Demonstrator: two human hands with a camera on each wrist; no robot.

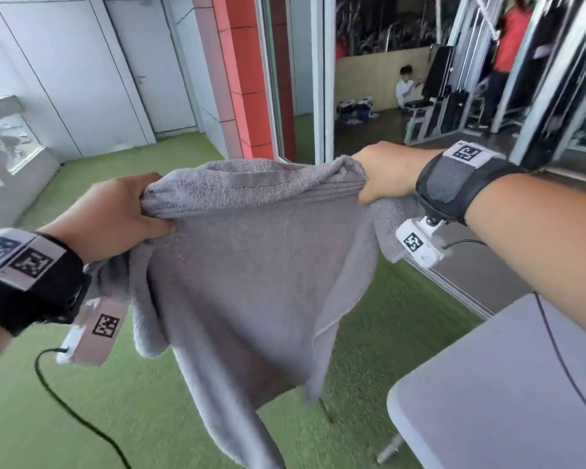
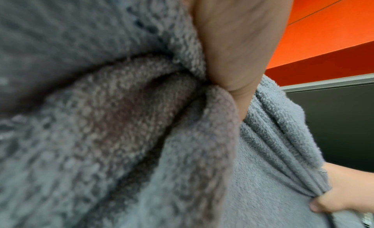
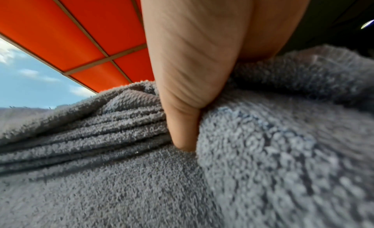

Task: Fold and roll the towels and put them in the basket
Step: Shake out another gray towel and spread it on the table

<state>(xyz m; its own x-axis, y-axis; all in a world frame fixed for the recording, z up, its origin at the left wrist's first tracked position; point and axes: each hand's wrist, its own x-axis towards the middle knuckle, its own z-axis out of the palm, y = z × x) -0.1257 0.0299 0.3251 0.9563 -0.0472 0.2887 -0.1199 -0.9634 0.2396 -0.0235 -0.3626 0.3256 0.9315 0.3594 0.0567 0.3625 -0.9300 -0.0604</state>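
A grey terry towel (image 1: 251, 272) hangs in the air in front of me, stretched between both hands. My left hand (image 1: 115, 214) grips its bunched upper left end, thumb pressed on the near side. My right hand (image 1: 383, 177) grips the upper right end. The cloth droops below in uneven folds over the green floor. In the left wrist view the towel (image 2: 121, 135) fills the picture, with my left hand (image 2: 236, 52) clamped on a fold and the right hand (image 2: 344, 197) pinching the far end. In the right wrist view my right hand (image 3: 188, 87) presses into the towel (image 3: 141, 183). No basket is in view.
A light grey table (image 1: 508, 384) stands at the lower right, its leg on the green turf floor (image 1: 149, 401). A black cable (image 1: 65, 404) trails from my left wrist. An orange pillar (image 1: 247, 79) and a glass doorway stand ahead; a person sits beyond it.
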